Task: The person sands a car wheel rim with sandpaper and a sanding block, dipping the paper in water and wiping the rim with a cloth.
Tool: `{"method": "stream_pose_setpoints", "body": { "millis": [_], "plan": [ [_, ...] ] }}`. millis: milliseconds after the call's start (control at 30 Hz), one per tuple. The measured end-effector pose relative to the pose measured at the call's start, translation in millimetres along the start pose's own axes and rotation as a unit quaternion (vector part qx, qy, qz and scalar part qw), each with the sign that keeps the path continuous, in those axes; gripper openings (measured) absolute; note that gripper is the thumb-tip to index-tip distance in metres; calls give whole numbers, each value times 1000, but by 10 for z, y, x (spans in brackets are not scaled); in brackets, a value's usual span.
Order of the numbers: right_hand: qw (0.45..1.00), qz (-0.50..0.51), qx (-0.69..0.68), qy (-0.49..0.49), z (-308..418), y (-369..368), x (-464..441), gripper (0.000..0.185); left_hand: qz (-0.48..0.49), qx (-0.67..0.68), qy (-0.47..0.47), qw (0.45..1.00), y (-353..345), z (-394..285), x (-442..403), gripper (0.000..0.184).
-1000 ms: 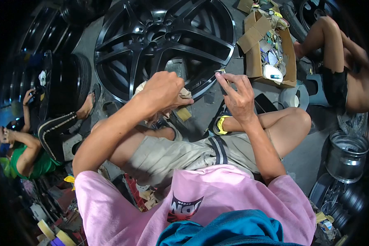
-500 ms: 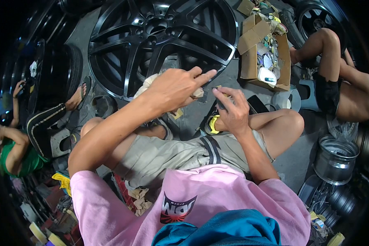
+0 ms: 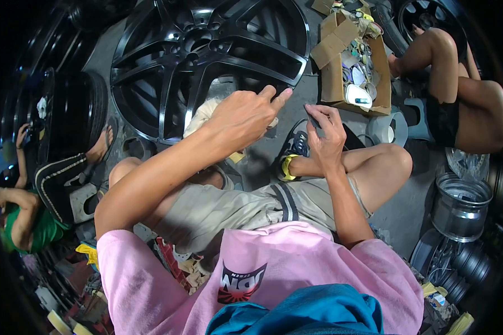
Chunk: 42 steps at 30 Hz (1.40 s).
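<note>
A pale cream cloth (image 3: 203,117) is bunched under my left hand (image 3: 241,115), which is closed round it with the index finger stretched out to the right. Just beyond lies a large glossy black alloy wheel (image 3: 176,62), flat on the floor with its spokes facing up. My right hand (image 3: 328,138) is raised to the right of the left one, apart from the wheel. Between its thumb and fingers it pinches a small, dark, flat piece (image 3: 315,119) whose kind I cannot make out.
An open cardboard box (image 3: 332,84) of tape rolls and small containers stands right of the wheel. A co-worker's bent legs (image 3: 442,67) are at the right, above a bare metal rim (image 3: 461,209). Another person in a green top (image 3: 36,220) sits at the left, near stacked dark wheels (image 3: 75,100).
My right hand has moved up and right, away from the left hand, and its fingers now point upward with the dark piece showing. The view has shifted slightly; my left hand stays on the cloth.
</note>
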State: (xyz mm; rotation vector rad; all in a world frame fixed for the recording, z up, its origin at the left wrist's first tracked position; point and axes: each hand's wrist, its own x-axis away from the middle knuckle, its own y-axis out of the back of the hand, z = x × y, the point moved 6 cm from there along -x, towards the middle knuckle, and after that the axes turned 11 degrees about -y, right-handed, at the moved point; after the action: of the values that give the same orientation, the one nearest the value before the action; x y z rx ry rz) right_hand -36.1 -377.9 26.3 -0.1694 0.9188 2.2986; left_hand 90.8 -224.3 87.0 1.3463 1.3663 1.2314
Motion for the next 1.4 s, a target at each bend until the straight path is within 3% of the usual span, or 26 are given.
{"method": "stream_pose_setpoints", "body": {
  "millis": [300, 400, 500, 733, 867, 967, 1033, 1067, 1100, 1167, 1400],
  "plan": [
    [1000, 4, -21, 5, 102, -3, -111, 52, 2, 27, 23, 999, 34, -43, 155, 71],
    [991, -1, 29, 129, 351, -29, -235, 64, -3, 23, 19, 1000, 73, -68, 202, 72],
    [984, 15, 57, 170, 411, -98, -287, 67, -6, 31, 24, 999, 127, -97, 257, 75],
    [978, -30, 68, 197, 384, -47, -302, 70, -18, 47, 24, 998, 150, -99, 315, 79],
    [978, 11, 59, 198, 457, -90, -289, 70, -16, 48, 23, 998, 125, -79, 307, 79],
    [983, 9, 62, 173, 372, -115, -260, 65, -26, 67, 28, 997, 103, -38, 301, 81],
    [994, -19, 47, 102, 272, -67, -277, 56, -19, 57, 37, 998, 59, -26, 239, 81],
    [992, -50, 41, 112, 290, -36, -316, 37, -19, 57, 37, 998, 41, -17, 210, 81],
    [992, -51, 41, 111, 306, -29, -311, 37, -21, 55, 36, 998, 20, -12, 183, 81],
    [998, -40, -53, -23, 186, 8, -324, 23, -22, 53, 34, 998, -2, -3, 157, 81],
    [999, -34, -33, 0, 187, 54, -339, 22, -43, 31, 22, 998, 30, -20, 42, 75]
  ]
}}
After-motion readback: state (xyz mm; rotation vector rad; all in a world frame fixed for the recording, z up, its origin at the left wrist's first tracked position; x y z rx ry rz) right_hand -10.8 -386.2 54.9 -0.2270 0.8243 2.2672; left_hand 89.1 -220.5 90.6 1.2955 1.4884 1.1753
